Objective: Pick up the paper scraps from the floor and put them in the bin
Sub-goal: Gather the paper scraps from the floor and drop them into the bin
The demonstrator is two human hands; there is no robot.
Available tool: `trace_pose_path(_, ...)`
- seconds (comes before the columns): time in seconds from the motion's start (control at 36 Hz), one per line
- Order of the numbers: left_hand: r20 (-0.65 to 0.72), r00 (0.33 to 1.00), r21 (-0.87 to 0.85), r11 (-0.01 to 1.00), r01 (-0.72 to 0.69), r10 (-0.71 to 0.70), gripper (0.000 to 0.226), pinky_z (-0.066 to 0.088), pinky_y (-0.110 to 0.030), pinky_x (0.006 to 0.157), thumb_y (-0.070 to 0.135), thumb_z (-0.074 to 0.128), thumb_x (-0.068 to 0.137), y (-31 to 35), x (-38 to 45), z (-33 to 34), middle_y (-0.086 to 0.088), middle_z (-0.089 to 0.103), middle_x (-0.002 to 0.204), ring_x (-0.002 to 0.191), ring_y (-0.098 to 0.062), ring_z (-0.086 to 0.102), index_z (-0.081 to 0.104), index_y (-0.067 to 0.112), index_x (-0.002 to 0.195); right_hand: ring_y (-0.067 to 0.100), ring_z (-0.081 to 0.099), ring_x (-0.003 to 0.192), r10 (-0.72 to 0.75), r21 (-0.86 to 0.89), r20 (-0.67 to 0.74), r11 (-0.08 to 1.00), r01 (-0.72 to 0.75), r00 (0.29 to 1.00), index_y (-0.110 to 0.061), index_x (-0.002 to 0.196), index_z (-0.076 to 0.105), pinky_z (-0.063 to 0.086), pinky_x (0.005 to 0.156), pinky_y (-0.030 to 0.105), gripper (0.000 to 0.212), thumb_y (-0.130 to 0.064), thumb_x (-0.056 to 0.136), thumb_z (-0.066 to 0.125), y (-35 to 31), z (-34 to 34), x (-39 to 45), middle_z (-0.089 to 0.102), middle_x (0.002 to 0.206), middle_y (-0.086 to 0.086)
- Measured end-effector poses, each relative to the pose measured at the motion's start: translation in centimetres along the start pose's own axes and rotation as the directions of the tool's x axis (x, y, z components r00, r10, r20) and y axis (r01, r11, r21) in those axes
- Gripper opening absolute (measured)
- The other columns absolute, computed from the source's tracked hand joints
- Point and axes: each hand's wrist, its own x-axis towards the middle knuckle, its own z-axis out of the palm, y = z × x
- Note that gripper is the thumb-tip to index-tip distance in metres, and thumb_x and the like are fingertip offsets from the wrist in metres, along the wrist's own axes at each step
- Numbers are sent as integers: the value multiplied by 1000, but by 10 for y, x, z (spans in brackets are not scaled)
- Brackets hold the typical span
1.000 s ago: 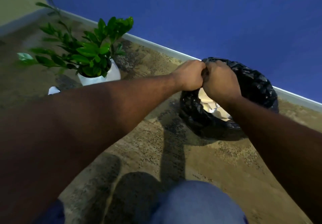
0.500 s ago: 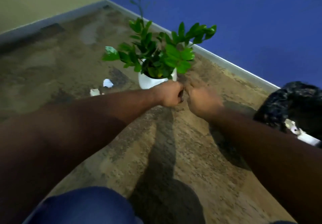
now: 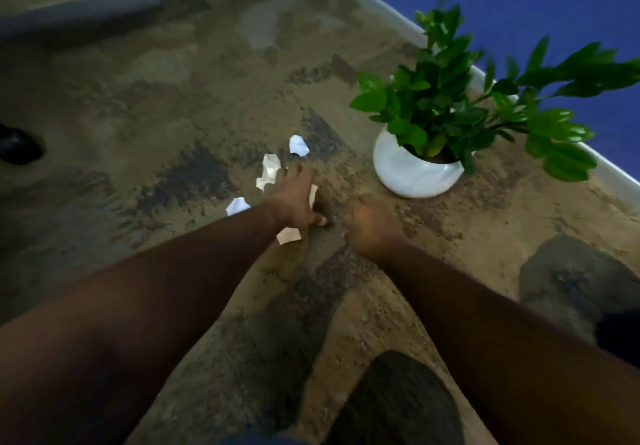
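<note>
Several white paper scraps lie on the mottled brown floor left of a plant pot: one crumpled piece [image 3: 299,146] farthest away, a cream piece [image 3: 270,167] beside my fingertips, one [image 3: 237,206] left of my wrist, and one [image 3: 289,235] under my wrist. My left hand [image 3: 294,199] reaches over the scraps with its fingers spread, holding nothing that I can see. My right hand [image 3: 372,228] hovers just to the right with its fingers curled in, blurred, nothing visible in it. The bin is out of view.
A white round pot [image 3: 415,171] with a leafy green plant [image 3: 460,105] stands right of the scraps, near the blue wall's skirting [image 3: 391,15]. A dark object [image 3: 17,148] sits at the left edge. Another dark shape [image 3: 620,334] shows at the right edge.
The view has swung left, away from the black-lined bin, which has left the frame. Both hands moved from the bin to the floor scraps, and my left hand went from a fist to spread fingers.
</note>
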Motion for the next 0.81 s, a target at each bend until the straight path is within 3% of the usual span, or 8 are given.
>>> trace_pose_path(0.11,73,984,-49,985,166,-162,145,21,-52,120,63,87,50,-53,-2,6,-21,6,162,151,-40,5,-2,22,157,32,34,141,-16,6,115,1000,15,993,-22,151,32,32,116,44,86,-43,80,74,-20,12,25,32,155,11)
trace_pose_path(0.19,122,971,-10,978,209,-206,148,10,-54,121,65,88,46,-77,-3,11,-17,0,163,151,-39,-3,2,22,158,31,30,144,-32,60,124,998,25,992,-22,155,24,29,117,41,103,-45,73,81,-32,21,42,28,157,10)
trace_pose_path(0.31,146,949,-8,959,285,-281,157,21,-58,119,56,93,43,-85,-2,19,-26,-14,160,148,-49,-4,-10,20,156,34,26,144,-21,140,172,990,-3,985,-26,156,14,33,115,46,117,-44,66,86,-49,27,63,19,158,8)
trace_pose_path(0.42,139,959,36,969,244,-246,156,30,-54,116,48,95,46,-83,4,25,-28,-18,158,148,-50,3,-12,17,156,37,21,145,-49,94,183,995,32,982,-26,157,3,33,114,47,128,-41,63,89,-58,35,80,10,159,10)
trace_pose_path(0.53,115,962,66,968,243,-249,156,29,-52,114,46,95,46,-81,12,26,-21,-18,161,145,-51,11,-14,23,156,38,14,148,-62,51,200,997,52,978,-26,157,-4,27,116,47,136,-40,61,91,-62,42,93,2,162,9)
trace_pose_path(0.69,124,976,45,983,177,-181,156,38,-54,108,36,97,47,-84,32,22,-9,-28,160,147,-49,3,-17,30,154,41,3,150,-46,-38,246,998,57,968,-30,156,-13,27,116,56,138,-40,64,90,-69,47,112,-9,164,11)
trace_pose_path(0.81,181,973,89,988,128,-143,155,40,-55,107,37,95,48,-88,48,21,-6,-35,158,146,-48,-1,-18,36,154,42,1,149,-25,-115,252,992,56,967,-34,155,-12,30,115,53,136,-38,65,90,-72,48,122,-6,165,7)
